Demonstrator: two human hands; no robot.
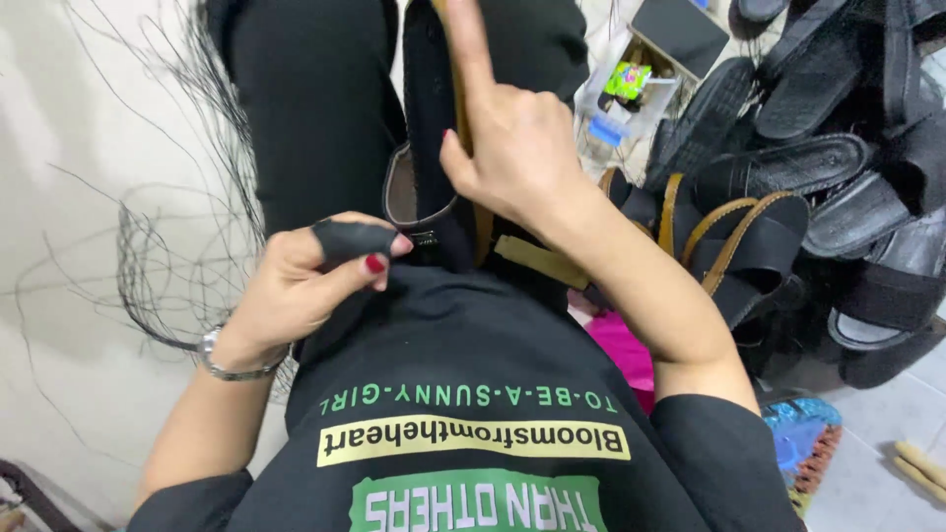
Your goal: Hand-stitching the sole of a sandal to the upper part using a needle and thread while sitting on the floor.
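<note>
**Both hands on a black sandal in the lap**

Loose black threads (158,246) lie on the pale floor at left. The left hand (296,281) pinches a black strap end (350,239), its grip narrow around it. The black sandal (434,148) stands upright on the lap; the right hand (517,148) holds it, forefinger raised. A heap of sandals (818,167) lies at right.
</note>
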